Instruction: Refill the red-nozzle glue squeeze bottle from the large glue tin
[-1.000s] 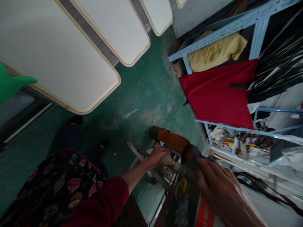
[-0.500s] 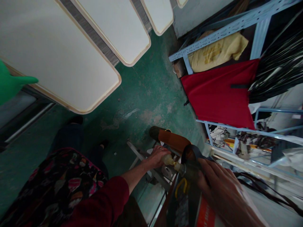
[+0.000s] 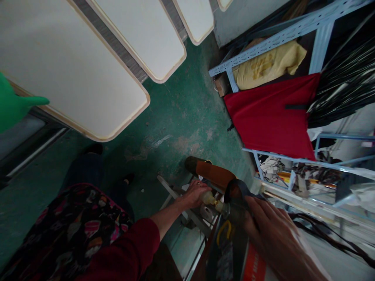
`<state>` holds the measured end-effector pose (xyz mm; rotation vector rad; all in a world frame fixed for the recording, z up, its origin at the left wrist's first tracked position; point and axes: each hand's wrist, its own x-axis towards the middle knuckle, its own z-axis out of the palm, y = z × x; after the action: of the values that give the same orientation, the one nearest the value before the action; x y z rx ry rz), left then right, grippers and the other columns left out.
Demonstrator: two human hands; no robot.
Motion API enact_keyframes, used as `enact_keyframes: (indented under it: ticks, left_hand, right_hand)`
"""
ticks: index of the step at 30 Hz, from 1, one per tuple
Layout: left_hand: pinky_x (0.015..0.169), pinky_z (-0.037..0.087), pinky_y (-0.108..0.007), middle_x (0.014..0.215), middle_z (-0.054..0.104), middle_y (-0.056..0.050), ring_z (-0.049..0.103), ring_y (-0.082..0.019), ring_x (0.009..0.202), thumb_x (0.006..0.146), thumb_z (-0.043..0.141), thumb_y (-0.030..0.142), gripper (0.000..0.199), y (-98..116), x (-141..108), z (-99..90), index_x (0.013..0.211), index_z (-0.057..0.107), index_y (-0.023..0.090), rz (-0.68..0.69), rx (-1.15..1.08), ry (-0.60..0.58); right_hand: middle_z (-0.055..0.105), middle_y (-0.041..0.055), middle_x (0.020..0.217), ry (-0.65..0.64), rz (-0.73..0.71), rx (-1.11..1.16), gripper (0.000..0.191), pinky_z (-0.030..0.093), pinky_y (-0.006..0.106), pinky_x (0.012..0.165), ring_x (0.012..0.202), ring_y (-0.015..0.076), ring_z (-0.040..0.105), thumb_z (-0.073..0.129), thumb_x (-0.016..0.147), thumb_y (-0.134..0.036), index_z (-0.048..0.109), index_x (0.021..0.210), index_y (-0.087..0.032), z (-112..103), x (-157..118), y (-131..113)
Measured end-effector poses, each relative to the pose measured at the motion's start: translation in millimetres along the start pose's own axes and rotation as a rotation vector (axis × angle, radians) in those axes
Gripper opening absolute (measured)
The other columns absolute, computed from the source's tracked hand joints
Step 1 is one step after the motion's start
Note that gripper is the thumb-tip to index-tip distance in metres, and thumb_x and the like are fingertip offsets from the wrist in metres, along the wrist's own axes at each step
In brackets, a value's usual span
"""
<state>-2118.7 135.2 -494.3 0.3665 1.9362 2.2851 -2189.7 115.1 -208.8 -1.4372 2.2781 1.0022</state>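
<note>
My left hand [image 3: 193,194], in a red sleeve, reaches in from the lower left, its fingers closed around a translucent yellowish piece [image 3: 208,198]. That piece meets a clear, narrow part [image 3: 224,208] leading to a dark object [image 3: 238,212]. From the lower right, my right hand [image 3: 274,232] wraps its fingers round this dark object; shadow hides its outline. A black band [image 3: 241,186] curves above it. Below lie a yellow loop [image 3: 224,231] and a red label [image 3: 254,261] with white letters. An orange-brown rounded thing [image 3: 215,173] lies just beyond my left hand.
White boards [image 3: 111,105] with pale edges extend across the upper left, beside a green object [image 3: 13,103]. Blue metal shelving [image 3: 293,28] holds a yellow sack [image 3: 268,64] at the right. A red cloth [image 3: 275,115] hangs there. Grey bars [image 3: 172,191] stand by my left hand.
</note>
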Motion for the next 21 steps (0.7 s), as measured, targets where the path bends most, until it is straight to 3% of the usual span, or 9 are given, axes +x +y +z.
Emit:
enact_keyframes:
  ticks: [13, 21]
  left_hand:
    - [0.102, 0.029, -0.035, 0.117, 0.059, -0.003, 0.046, -0.024, 0.113, 0.067, 0.064, 0.030, 0.052, -0.5, 0.7, 1.3, 0.119, 0.055, 0.024, -0.003, -0.001, 0.005]
    - [0.102, 0.028, -0.031, 0.118, 0.059, 0.001, 0.046, -0.021, 0.113, 0.067, 0.065, 0.034, 0.052, -4.9, 2.6, 1.3, 0.118, 0.055, 0.028, -0.011, 0.047, -0.022]
  right_hand:
    - [0.063, 0.0085, 0.092, -0.006, 0.017, 0.032, 0.027, 0.049, 0.030, 0.066, 0.080, 0.0187, 0.061, 0.037, 0.087, -0.023, 0.050, 0.108, -0.011, 0.2, -3.0, 0.8]
    - [0.063, 0.0090, 0.099, 0.004, -0.038, 0.012, 0.020, 0.047, 0.034, 0.066, 0.085, 0.0223, 0.061, 0.039, 0.082, -0.019, 0.054, 0.095, -0.020, 5.0, -8.1, 3.0]
